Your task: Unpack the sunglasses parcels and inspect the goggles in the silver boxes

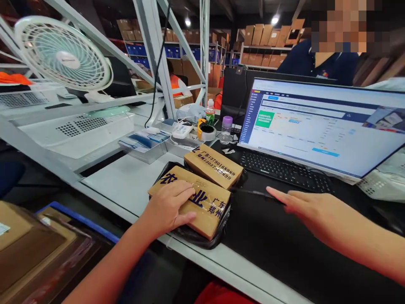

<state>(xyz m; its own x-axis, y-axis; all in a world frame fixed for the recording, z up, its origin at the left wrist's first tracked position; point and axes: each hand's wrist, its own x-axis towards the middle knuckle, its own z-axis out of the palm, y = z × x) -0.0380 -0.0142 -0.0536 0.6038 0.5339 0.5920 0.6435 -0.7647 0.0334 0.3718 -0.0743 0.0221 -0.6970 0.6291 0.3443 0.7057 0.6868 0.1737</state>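
Note:
My left hand (172, 202) lies on top of a brown cardboard box (207, 226), fingers stretched across it and thumb apart. Dark blue characters and clear tape cover this box, which sits in a crumpled black plastic bag (218, 240) near the table's front edge. Touching or just behind it is a second taped box (218, 166) with printed numbers. To the right, my right hand (303, 207) hovers over the black mat with its index finger stretched along a thin dark tool (257, 193) pointing at the boxes. Its other fingers are partly hidden, and the tool's kind is unclear.
A keyboard (284, 171) and lit monitor (316, 126) stand at the right. Behind the boxes are metal trays (145, 145), tape rolls (207, 131) and a purple-capped bottle (226, 131). A fan (65, 55) is at the left. A person (316, 63) stands beyond the monitor.

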